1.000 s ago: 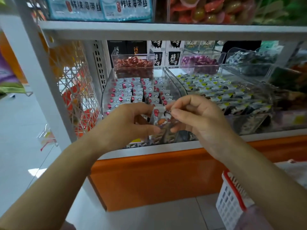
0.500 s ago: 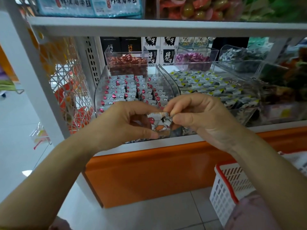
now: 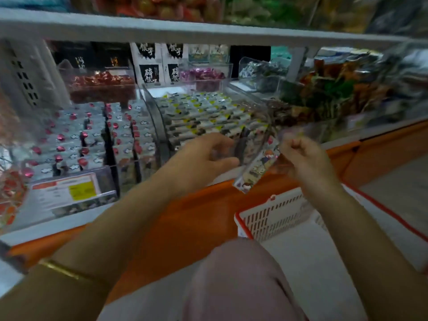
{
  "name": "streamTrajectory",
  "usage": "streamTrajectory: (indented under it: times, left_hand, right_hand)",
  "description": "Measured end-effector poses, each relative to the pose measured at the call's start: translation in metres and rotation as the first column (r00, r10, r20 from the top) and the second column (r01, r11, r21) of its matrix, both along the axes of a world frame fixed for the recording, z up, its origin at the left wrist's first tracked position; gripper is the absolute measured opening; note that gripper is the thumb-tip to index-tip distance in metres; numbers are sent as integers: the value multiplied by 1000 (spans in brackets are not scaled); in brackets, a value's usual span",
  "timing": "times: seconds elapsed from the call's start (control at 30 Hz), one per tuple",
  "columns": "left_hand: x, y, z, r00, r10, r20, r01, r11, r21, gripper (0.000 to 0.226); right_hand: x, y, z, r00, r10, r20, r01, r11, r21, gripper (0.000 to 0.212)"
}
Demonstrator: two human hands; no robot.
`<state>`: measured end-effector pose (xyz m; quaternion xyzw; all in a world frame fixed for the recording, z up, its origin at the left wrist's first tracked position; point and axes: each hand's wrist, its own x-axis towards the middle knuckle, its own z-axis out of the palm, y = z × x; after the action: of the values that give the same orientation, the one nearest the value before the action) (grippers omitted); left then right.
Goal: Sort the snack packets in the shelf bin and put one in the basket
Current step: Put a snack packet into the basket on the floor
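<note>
In the head view, the right hand [image 3: 303, 158] pinched the upper end of the snack packet [image 3: 257, 165], whose long axis slanted down-left, its lower end near the basket [image 3: 273, 214] rim. The left hand [image 3: 203, 156] curled beside the packet; blur hid whether it touched. The basket lay below, nearer the right hand.

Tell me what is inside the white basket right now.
In the white basket the visible floor is pale and bare. The right forearm and a pink-clothed knee hide the rest. The snack packet is not in it, pinched by the right hand.
</note>
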<state>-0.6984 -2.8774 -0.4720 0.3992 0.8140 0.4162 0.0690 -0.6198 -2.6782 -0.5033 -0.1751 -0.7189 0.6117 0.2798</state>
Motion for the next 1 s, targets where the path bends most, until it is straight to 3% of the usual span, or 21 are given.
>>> streamTrajectory:
  times: [0.13, 0.2, 0.3, 0.37, 0.43, 0.5, 0.57, 0.6, 0.73, 0.8, 0.9, 1.0]
  left_hand:
    - [10, 51, -23, 992, -120, 48, 124, 987, -104, 33]
    - [15, 74, -37, 982, -169, 85, 180, 972, -152, 29]
    - [19, 102, -56, 972, -222, 71, 233, 936, -264, 25]
    - [18, 112, -65, 964, -261, 52, 264, 915, -305, 25]
    - [15, 115, -73, 965, -257, 46, 259, 915, -310, 24]
    - [12, 114, -78, 971, -235, 47, 238, 923, -304, 24]
    - [9, 112, -82, 971, -226, 82, 240, 928, -285, 23]
    - [9, 111, -83, 969, -221, 112, 244, 930, -274, 22]
    - [10, 112, -82, 966, -219, 136, 249, 932, -265, 19]
    - [14, 111, -77, 966, -217, 138, 246, 936, -250, 19]
    - [19, 105, -59, 974, -195, 113, 216, 951, -221, 19]
    - [20, 87, -36, 985, -133, 109, 149, 978, -149, 21]
  right_hand:
    - [34, 54, -91, 940, -288, 184, 294, 956, -8, 20]
    - [44, 64, -137, 890, -340, 303, 367, 930, -34, 24]
    - [45, 72, -199, 823, -358, 442, 483, 850, -210, 31]
    - [45, 76, -231, 756, -258, 602, 450, 873, -191, 16]
    - [49, 83, -264, 614, -219, 759, 402, 913, -61, 23]
    - [52, 86, -284, 587, -180, 789, 385, 920, -76, 19]
    - [54, 83, -293, 473, -222, 853, 362, 931, 41, 28]
    - [58, 82, -298, 460, -235, 856, 286, 952, 108, 33]
    - [63, 82, -304, 356, -182, 917, 213, 971, 110, 37]
    - [64, 86, -298, 369, -175, 913, 232, 968, 92, 40]
    - [53, 85, -258, 586, -135, 799, 408, 901, -146, 18]
    - [26, 78, -200, 757, -97, 646, 355, 892, -282, 34]
